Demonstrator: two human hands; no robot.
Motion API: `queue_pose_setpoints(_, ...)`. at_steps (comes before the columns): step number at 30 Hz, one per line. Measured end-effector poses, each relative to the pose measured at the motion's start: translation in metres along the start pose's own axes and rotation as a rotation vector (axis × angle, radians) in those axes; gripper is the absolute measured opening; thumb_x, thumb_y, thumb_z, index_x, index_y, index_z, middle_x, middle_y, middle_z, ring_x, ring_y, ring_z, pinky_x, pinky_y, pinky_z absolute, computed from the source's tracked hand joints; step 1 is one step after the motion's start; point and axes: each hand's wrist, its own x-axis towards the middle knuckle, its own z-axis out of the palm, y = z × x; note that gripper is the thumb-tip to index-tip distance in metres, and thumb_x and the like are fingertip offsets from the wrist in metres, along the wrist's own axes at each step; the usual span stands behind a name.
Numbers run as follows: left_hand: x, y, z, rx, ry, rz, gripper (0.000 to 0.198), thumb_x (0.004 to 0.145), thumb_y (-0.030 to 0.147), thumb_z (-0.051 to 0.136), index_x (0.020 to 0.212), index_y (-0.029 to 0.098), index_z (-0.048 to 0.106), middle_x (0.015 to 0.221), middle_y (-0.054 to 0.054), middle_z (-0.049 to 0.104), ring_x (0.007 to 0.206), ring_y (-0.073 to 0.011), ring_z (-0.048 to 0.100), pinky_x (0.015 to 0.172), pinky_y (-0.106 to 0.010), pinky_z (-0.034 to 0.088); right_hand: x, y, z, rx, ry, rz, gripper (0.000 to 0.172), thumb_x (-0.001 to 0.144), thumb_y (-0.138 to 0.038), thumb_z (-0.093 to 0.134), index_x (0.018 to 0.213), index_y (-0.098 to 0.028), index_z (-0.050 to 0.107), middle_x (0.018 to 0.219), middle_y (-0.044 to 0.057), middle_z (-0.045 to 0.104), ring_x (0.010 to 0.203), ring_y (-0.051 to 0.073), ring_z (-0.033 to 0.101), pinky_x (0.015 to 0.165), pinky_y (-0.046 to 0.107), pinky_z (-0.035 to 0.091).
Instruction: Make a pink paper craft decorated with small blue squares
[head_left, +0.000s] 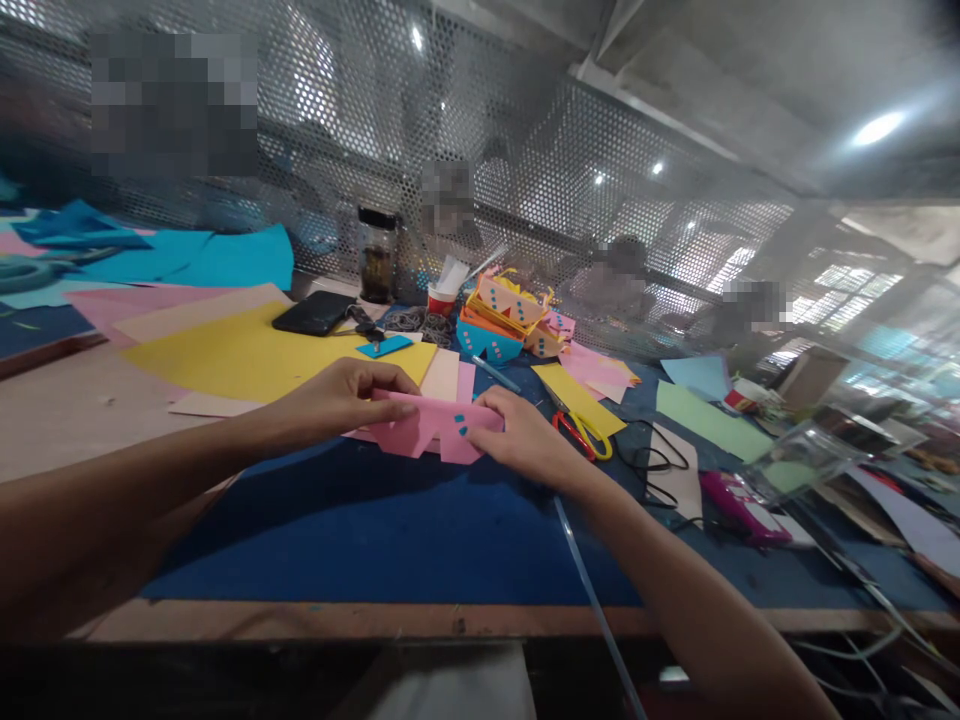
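Observation:
A pink paper cutout with notches along its lower edge and small blue squares on its right part is held up over the blue tabletop. My left hand pinches its left end between thumb and fingers. At the right end my right hand grips it, thumb in front near the blue squares. Just beyond the paper lie cream and pink sheets and a thin pale-blue stick or pen. To the right of my right hand are scissors with red and yellow handles.
Yellow paper with a black phone on it spreads at left. A jar, a red-white cup and stacked paper shapes stand behind. A magenta device and black cable lie right. Perforated metal screens the back.

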Motion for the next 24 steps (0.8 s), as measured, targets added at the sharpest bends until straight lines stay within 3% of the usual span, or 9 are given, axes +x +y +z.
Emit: queue_pose_setpoints(24,0.0009,-0.0003,-0.0005,-0.007,0.001,-0.007,0.039,0.08,0.059,0.083,0.095,0.023,0.082,0.083,-0.003,0.079,0.071,-0.0174,0.068,0.06,-0.022,0.049,-0.0015,0.0008,0.0014,0.059,-0.025,0.022,0.013,0.082,-0.027,0.068,0.085,-0.023,0.056,0.093,0.001,0.06,0.092,0.02,0.056,0.088,0.035,0.044)
